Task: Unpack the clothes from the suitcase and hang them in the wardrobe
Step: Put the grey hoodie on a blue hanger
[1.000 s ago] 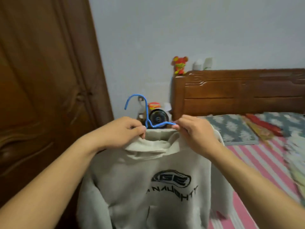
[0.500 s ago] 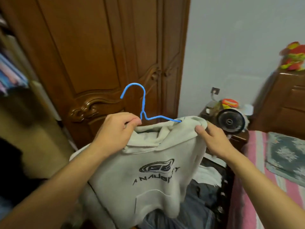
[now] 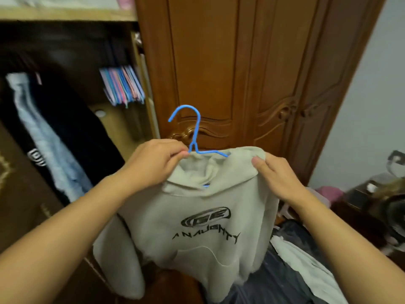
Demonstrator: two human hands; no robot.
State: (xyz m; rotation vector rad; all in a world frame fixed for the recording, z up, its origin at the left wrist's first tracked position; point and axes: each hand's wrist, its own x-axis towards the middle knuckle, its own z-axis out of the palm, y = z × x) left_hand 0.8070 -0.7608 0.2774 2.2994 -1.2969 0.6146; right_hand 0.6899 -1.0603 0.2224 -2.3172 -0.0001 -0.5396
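Reading "ANAUGHTY" under a "GE" oval, the beige hoodie (image 3: 197,218) hangs from both hands.

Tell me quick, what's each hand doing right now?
Left hand: pinches the blue hanger at the hoodie's collar.
Right hand: grips the beige hoodie at its shoulder.

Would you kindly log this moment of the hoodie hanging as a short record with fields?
garment: beige hoodie, on a blue hanger
left hand: pinches the hanger at its neck
right hand: grips the hoodie's shoulder
hook: free, not yet on a rail
wardrobe: open at left, dark clothes hanging inside
closed doors: behind the hoodie
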